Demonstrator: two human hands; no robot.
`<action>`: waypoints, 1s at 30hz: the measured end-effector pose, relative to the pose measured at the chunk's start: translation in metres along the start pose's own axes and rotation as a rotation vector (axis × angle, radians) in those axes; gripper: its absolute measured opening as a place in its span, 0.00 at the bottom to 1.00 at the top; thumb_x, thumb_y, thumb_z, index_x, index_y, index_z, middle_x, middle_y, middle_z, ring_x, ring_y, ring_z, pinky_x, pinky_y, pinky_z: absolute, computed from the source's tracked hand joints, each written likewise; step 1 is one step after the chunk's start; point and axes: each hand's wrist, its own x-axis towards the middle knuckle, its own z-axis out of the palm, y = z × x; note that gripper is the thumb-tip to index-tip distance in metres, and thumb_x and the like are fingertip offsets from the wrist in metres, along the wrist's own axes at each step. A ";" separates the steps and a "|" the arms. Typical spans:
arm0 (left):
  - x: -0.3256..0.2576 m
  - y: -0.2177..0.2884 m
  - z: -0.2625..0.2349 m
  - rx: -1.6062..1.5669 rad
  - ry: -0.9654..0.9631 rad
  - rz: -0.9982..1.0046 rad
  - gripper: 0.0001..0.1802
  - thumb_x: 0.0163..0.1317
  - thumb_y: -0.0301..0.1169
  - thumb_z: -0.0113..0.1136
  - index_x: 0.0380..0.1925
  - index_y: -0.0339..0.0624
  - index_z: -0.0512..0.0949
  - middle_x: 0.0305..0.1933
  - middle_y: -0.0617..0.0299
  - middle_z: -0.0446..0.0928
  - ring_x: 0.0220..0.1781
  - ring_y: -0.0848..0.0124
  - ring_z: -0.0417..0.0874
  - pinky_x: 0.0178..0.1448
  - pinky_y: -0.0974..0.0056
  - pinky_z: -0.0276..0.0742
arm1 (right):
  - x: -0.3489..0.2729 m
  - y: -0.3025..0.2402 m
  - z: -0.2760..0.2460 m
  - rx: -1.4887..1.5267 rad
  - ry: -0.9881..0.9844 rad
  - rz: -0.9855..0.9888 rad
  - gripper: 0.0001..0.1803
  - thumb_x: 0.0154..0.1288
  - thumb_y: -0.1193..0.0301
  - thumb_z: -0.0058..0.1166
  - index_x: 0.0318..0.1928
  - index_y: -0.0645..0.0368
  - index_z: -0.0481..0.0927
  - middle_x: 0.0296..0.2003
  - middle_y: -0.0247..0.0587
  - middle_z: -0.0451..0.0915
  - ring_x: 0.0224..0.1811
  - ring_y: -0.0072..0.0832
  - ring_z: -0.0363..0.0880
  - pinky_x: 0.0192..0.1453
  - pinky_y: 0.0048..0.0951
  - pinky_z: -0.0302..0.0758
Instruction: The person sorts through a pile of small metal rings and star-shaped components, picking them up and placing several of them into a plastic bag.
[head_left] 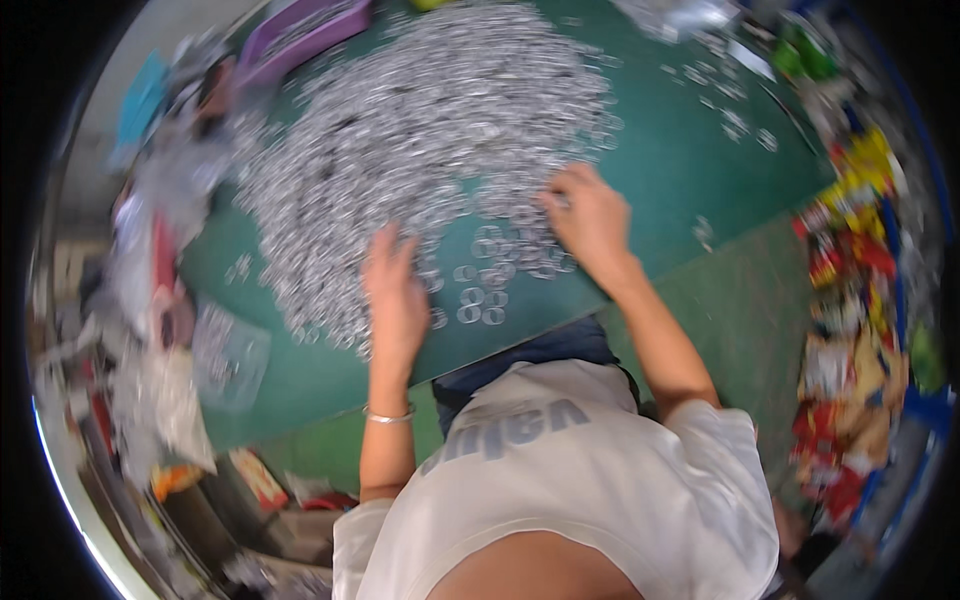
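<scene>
At the far left, beyond the left hand's outer side, clear bags (228, 352) and cluttered odds and ends lie along the table's edge, and a purple tray (300, 35) sits well ahead of that hand. The left hand (393, 292) lies flat, palm down, fingers spread and released, its fingertips touching the near edge of the ring heap (420, 140); a thin bracelet (389, 416) circles its wrist. The heap of small silver rings spreads forward and to both sides of this hand, its long axis running from the near left to the far right across the green table (690, 170). Between the two hands, just beside both, a few loose rings (480, 300) lie flat and apart from the mass, a little nearer the left hand. The right hand (592, 220) rests further forward, fingers curled down onto the heap's near right edge; whether it pinches any rings I cannot tell, as the fingertips are hidden among them. Ahead and to the right of this hand, scattered rings (735, 115) dot the bare green surface. Beyond the table's right edge, well apart from the right hand, colourful packets (850, 300) crowd the floor. The picture is blurred toward its rim.
</scene>
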 end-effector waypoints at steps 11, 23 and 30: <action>-0.054 0.005 0.008 -0.159 -0.064 0.001 0.18 0.46 0.11 0.52 0.38 0.38 0.77 0.51 0.52 0.71 0.61 0.49 0.67 0.64 0.51 0.63 | 0.001 -0.029 -0.022 0.087 -0.225 0.004 0.06 0.55 0.71 0.59 0.35 0.53 0.80 0.33 0.33 0.79 0.28 0.39 0.79 0.31 0.37 0.73; -0.051 0.015 0.001 -0.362 0.226 -0.017 0.21 0.42 0.10 0.50 0.38 0.37 0.76 0.51 0.52 0.73 0.57 0.51 0.72 0.59 0.54 0.68 | 0.013 -0.069 0.020 0.136 -0.534 -0.249 0.09 0.53 0.68 0.61 0.35 0.55 0.82 0.24 0.40 0.80 0.25 0.37 0.79 0.28 0.35 0.72; -0.072 -0.005 -0.007 0.089 0.158 -0.386 0.20 0.56 0.19 0.54 0.51 0.39 0.72 0.62 0.54 0.65 0.68 0.47 0.56 0.68 0.51 0.56 | 0.012 -0.079 0.043 0.130 -0.422 -0.356 0.07 0.52 0.69 0.61 0.33 0.54 0.82 0.24 0.39 0.79 0.25 0.38 0.78 0.28 0.36 0.72</action>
